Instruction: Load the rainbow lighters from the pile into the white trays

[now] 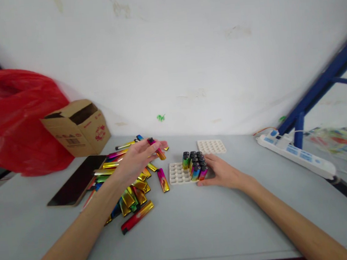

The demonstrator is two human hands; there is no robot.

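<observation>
In my left hand (pixel 137 156) a pink-and-gold lighter (pixel 157 148) is pinched between thumb and fingers, raised above the table left of a white tray (pixel 178 178) with rows of round holes. Several shiny lighters (pixel 195 169) with black tops stand upright in the tray's right part; its left holes show bare. My right hand (pixel 219 172) closes round the tray's right end, thumb at the front and fingers behind, partly hidden by the lighters. Beneath my left forearm spreads a loose pile of metallic lighters (pixel 139 192). One pink-and-gold lighter (pixel 163 180) lies between pile and tray.
A second white holed tray (pixel 211 147) lies near the wall. Left stand an open cardboard box (pixel 80 131) and a red plastic bag (pixel 19 120), with a dark flat tablet-like slab (pixel 77 182) in front. A power strip (pixel 297 157) runs beside a blue metal frame (pixel 316 79) at right.
</observation>
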